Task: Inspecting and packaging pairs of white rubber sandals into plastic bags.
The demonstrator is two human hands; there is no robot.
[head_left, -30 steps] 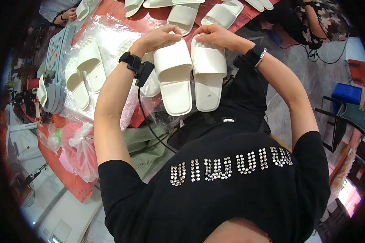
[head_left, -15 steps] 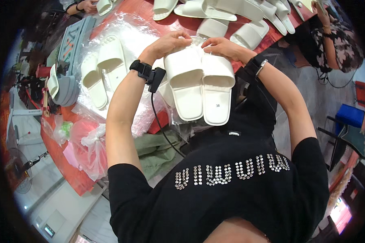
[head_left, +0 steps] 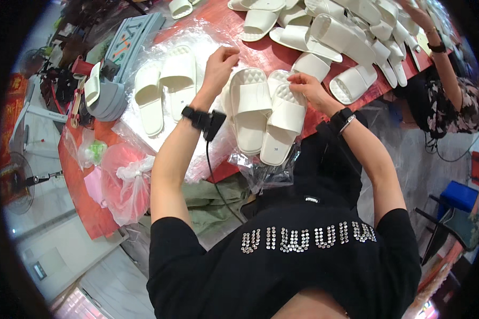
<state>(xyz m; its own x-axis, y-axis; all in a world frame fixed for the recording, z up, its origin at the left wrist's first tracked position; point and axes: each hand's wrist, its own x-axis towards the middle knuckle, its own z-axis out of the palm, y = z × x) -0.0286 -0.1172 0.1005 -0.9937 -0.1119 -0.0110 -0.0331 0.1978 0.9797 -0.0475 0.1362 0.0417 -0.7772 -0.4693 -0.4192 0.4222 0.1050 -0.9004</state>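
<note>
A pair of white slide slippers lies in front of me at the red table's near edge, a left slipper [head_left: 250, 133] overlapped by a tilted right slipper [head_left: 277, 144]. Part of another white slipper [head_left: 278, 76] shows behind them. My right hand [head_left: 315, 94] is closed at the top end of the right slipper, fingertips over its quilted footbed. Up and to the left, my left hand [head_left: 221, 66] is apart from the pair, fingers loosely bent, with nothing visible in it. Under the slippers, a clear plastic bag [head_left: 269, 175] hangs over the edge.
Another slipper pair [head_left: 176, 80] lies on plastic wrap to the left. Many white slippers [head_left: 340, 37] are heaped at the back right. Grey plastic pieces [head_left: 130, 45] and a tied pink bag [head_left: 126, 183] are on the left. Another person's arm [head_left: 444, 64] reaches in at right.
My left hand has come away from the slippers, up and left. The right slipper has turned and now overlaps the left one. My right hand stays at its top end. The view has shifted.
</note>
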